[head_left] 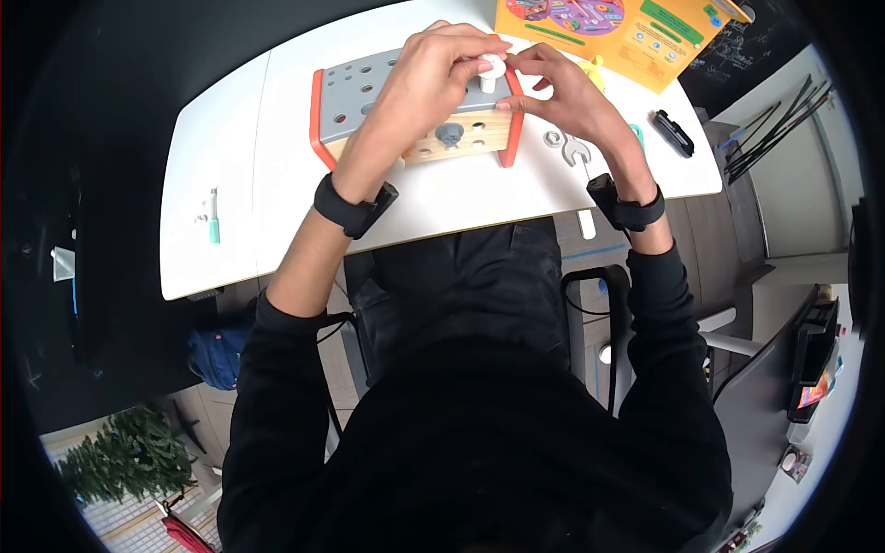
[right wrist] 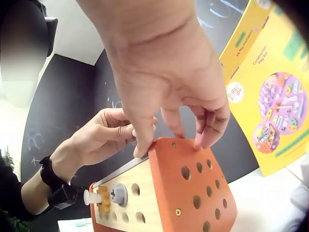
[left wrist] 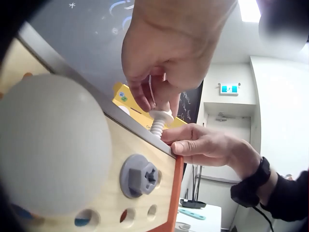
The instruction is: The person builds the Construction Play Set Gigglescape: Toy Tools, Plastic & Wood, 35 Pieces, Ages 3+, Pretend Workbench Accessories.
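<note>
A toy workbench (head_left: 419, 138) with a grey top, pale wooden front and orange ends stands on the table. My left hand (head_left: 429, 88) pinches the wide head of a white toy screw (head_left: 489, 81), whose ridged shaft (left wrist: 157, 128) stands upright at the grey top near the right end. My right hand (head_left: 567, 92) grips the bench's right top corner, thumb at the front edge and fingertips on the orange end panel (right wrist: 193, 188). On the front sit a grey hex-headed bolt (left wrist: 139, 176) and, farther left, another white screw (right wrist: 91, 197) through a yellow-orange piece (right wrist: 104, 199).
A yellow play-set box (head_left: 627, 37) stands behind at the right. Near the right hand lie a grey toy wrench (head_left: 576, 150), a ring-shaped nut (head_left: 552, 138) and a black case (head_left: 674, 134). A teal-handled screwdriver (head_left: 215, 226) lies at the table's left.
</note>
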The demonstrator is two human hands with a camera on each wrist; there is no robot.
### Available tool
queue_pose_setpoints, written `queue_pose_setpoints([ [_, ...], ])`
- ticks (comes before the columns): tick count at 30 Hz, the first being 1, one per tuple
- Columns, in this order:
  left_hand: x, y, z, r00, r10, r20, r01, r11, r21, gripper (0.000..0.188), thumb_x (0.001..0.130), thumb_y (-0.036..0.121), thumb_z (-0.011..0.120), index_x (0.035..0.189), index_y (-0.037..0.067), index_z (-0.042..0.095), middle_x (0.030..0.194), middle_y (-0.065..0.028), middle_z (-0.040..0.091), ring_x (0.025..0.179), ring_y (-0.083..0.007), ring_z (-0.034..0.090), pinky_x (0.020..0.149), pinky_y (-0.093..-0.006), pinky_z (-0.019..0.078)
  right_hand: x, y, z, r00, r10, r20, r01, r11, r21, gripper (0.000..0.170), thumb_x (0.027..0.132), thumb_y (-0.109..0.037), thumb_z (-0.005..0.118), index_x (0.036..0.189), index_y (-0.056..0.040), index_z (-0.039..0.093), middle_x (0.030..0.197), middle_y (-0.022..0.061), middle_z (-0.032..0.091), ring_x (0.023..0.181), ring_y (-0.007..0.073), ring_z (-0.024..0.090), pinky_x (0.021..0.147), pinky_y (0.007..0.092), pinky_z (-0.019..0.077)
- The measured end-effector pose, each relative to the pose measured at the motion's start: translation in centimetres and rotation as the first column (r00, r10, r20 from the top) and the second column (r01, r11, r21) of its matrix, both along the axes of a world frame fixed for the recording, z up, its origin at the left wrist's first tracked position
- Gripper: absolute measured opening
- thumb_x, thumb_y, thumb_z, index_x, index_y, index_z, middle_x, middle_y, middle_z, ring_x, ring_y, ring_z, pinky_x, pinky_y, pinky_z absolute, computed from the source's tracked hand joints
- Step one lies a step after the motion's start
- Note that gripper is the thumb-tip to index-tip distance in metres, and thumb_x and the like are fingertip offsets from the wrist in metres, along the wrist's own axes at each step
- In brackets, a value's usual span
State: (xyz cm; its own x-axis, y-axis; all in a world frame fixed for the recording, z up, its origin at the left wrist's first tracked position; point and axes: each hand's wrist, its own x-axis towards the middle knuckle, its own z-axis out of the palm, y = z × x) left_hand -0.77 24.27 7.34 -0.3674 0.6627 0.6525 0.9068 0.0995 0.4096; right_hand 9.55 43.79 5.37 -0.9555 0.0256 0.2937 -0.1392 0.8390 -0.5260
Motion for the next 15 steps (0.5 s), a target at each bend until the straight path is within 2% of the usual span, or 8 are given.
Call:
queue_pose_setpoints([
  [2, -0.5, -0.1, 0.2, 0.987, -0.163, 0.014, 0.164, 0.985, -0.056, 0.024, 0.087, 0.001, 0.070, 0.109, 0.007, 0.078, 0.114, -0.0079, 0.071, 0.098, -0.0254, 0.070, 0.089, -0.0317, 0.0576, -0.1, 0.1, -0.4, 1.000, -0.015, -0.026, 0.015, 1.000, -0.011, 0.066, 0.074, -0.042, 0.087, 0.124, -0.0020, 0.070, 0.118, 0.0140, 0.062, 0.111, 0.0301, 0.062, 0.090, 0.0402, 0.0566],
  [6, 0.9, -0.5, 1.4, 0.991, -0.131, -0.023, 0.129, 0.989, -0.076, 0.024, 0.088, 0.004, 0.072, 0.111, 0.007, 0.075, 0.117, -0.0074, 0.069, 0.099, -0.0222, 0.070, 0.087, -0.0336, 0.0582, -0.5, 0.3, -1.3, 0.978, 0.016, -0.210, 0.011, 0.992, 0.127, 0.071, 0.073, -0.038, 0.088, 0.130, -0.0029, 0.065, 0.120, 0.0149, 0.063, 0.107, 0.0296, 0.065, 0.090, 0.0376, 0.0580],
  [8, 2.6, -0.8, 3.7, 0.945, -0.058, 0.321, 0.128, 0.971, -0.202, 0.024, 0.093, 0.002, 0.065, 0.116, 0.003, 0.069, 0.114, -0.0101, 0.061, 0.110, -0.0313, 0.066, 0.098, -0.0377, 0.0532, -0.3, -0.4, -0.8, 0.967, 0.026, -0.253, -0.025, 1.000, 0.007, 0.078, 0.074, -0.030, 0.089, 0.141, -0.0050, 0.056, 0.125, 0.0148, 0.065, 0.115, 0.0285, 0.064, 0.100, 0.0373, 0.0550],
  [9, 2.5, -0.5, 3.3, 0.945, -0.057, 0.321, 0.128, 0.971, -0.204, 0.024, 0.093, 0.002, 0.065, 0.116, 0.003, 0.069, 0.114, -0.0101, 0.061, 0.110, -0.0313, 0.066, 0.098, -0.0377, 0.0532, -0.2, -0.6, -0.5, 0.967, 0.026, -0.254, -0.025, 1.000, 0.005, 0.078, 0.074, -0.030, 0.089, 0.141, -0.0050, 0.056, 0.125, 0.0148, 0.065, 0.115, 0.0285, 0.064, 0.100, 0.0373, 0.0550],
  [11, 1.8, 0.1, 2.1, 0.717, -0.293, 0.633, 0.236, 0.956, 0.176, 0.024, 0.088, -0.005, 0.068, 0.111, -0.001, 0.068, 0.111, -0.0093, 0.062, 0.106, -0.0193, 0.066, 0.091, -0.0296, 0.0568, -0.1, -1.0, 0.0, 0.959, 0.159, -0.237, -0.249, 0.871, -0.425, 0.077, 0.081, -0.018, 0.084, 0.148, -0.0072, 0.048, 0.131, 0.0123, 0.065, 0.123, 0.0251, 0.062, 0.105, 0.0357, 0.0520],
  [12, 1.4, 0.2, 1.5, 0.717, -0.293, 0.633, 0.236, 0.956, 0.175, 0.024, 0.088, -0.005, 0.068, 0.111, -0.001, 0.068, 0.111, -0.0093, 0.062, 0.106, -0.0193, 0.066, 0.091, -0.0296, 0.0568, 0.1, -1.0, 0.2, 0.959, 0.159, -0.237, -0.249, 0.870, -0.425, 0.077, 0.081, -0.018, 0.084, 0.148, -0.0072, 0.048, 0.131, 0.0123, 0.065, 0.123, 0.0251, 0.062, 0.105, 0.0357, 0.0520],
  [14, 0.8, 0.1, 0.8, 0.873, -0.105, 0.477, 0.064, 0.993, 0.101, 0.034, 0.086, -0.007, 0.070, 0.118, 0.000, 0.064, 0.112, -0.0077, 0.061, 0.101, -0.0164, 0.065, 0.089, -0.0276, 0.0571, 0.5, -1.1, 0.3, 0.966, 0.224, -0.126, -0.252, 0.732, -0.633, 0.065, 0.091, -0.011, 0.074, 0.149, -0.0070, 0.046, 0.131, 0.0098, 0.066, 0.125, 0.0212, 0.061, 0.106, 0.0346, 0.0515],
  [15, 0.5, 0.1, 0.5, 0.872, -0.104, 0.478, 0.064, 0.993, 0.100, 0.034, 0.086, -0.007, 0.070, 0.118, 0.000, 0.064, 0.112, -0.0077, 0.061, 0.101, -0.0164, 0.065, 0.089, -0.0276, 0.0571, 0.7, -1.2, 0.5, 0.967, 0.223, -0.125, -0.251, 0.731, -0.635, 0.065, 0.091, -0.011, 0.074, 0.149, -0.0070, 0.046, 0.131, 0.0098, 0.066, 0.125, 0.0212, 0.061, 0.106, 0.0346, 0.0515],
])
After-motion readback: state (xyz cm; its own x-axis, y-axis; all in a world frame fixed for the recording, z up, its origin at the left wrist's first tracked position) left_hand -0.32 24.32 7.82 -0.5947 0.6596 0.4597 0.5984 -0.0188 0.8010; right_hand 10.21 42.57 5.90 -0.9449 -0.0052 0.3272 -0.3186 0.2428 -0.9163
